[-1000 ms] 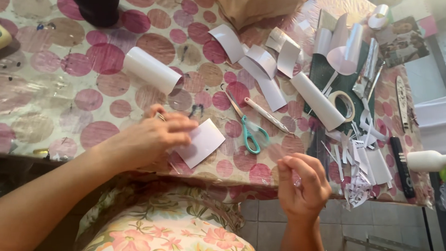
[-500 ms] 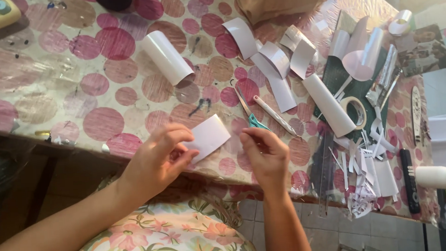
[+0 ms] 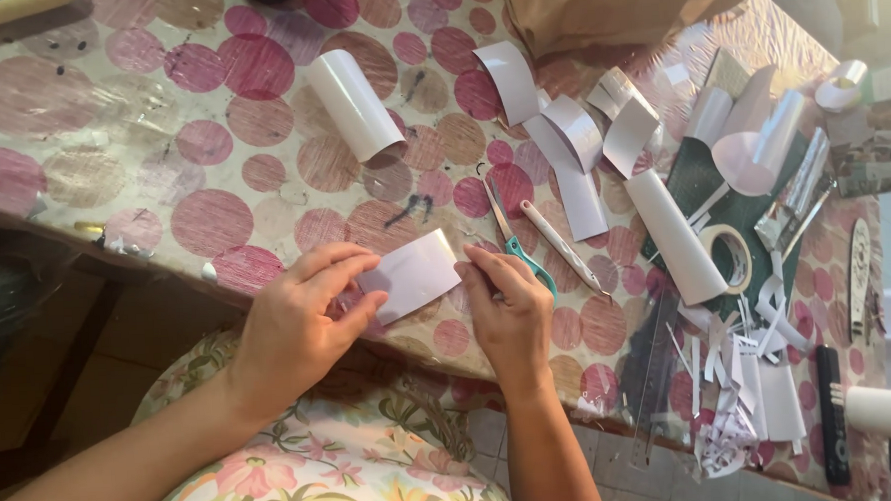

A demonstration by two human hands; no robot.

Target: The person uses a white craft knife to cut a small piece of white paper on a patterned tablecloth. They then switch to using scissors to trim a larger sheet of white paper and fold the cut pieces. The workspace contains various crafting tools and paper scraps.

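A small white paper rectangle (image 3: 413, 274) lies on the table covered with a cloth of pink and brown circles (image 3: 230, 130). My left hand (image 3: 303, 322) pinches its left edge between thumb and fingers. My right hand (image 3: 508, 303) touches its right edge with curled fingers. Just beyond my right hand lie teal-handled scissors (image 3: 521, 252) and a white pen-like tool (image 3: 562, 245).
A rolled white paper tube (image 3: 356, 104) lies farther back. Curled white paper pieces (image 3: 576, 140), a second tube (image 3: 675, 235), a tape roll (image 3: 731, 256) on a dark green mat and paper scraps (image 3: 742, 398) crowd the right. A white bottle (image 3: 888, 411) sits bottom right.
My right hand came in from the lower right to the paper's right edge. The left hand stays on the paper. The camera shifted, so the table appears lower.
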